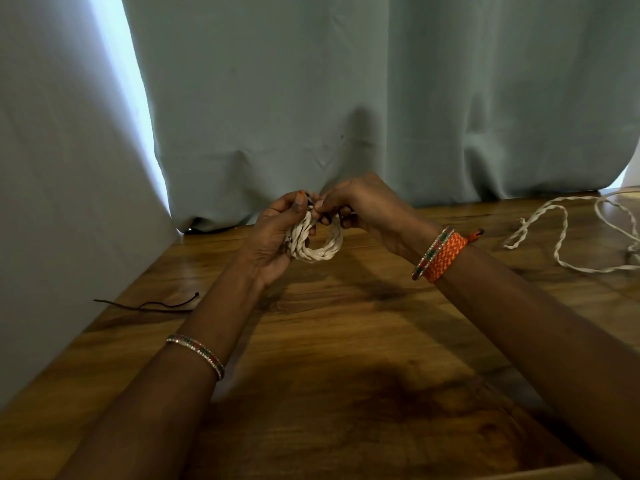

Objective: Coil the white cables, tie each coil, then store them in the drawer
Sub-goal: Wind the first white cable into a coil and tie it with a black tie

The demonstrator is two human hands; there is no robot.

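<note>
A grey-green curtain (381, 98) hangs behind a wooden table (346, 341) that fills the lower half of the view. No drawer is visible.

On the table at far right lies a loose white cable (554, 216), uncoiled and well apart from the hands. At left, near the wall, lies a dark tie string (156, 304), unused.

Both forearms reach forward over the table. The left hand (277, 233) is curled round the left side of a white cable coil (315, 245) and holds it above the table surface. The right hand (360, 206) meets the left at the top of the coil, thumb and fingertips pinched there. A small dark item shows between the fingertips of both hands; it appears to be a tie, though it is too small to confirm.

Judgement: the step in hand is the tying of the first coil. The coil looks fully wound, its lower arc hanging free below the grip and its top bundled between the two hands. The next move calls for the left hand to keep the turns bunched while the tie is drawn tight, lest the loops spring apart. One cable remains to be coiled, and storage is not yet begun.
</note>
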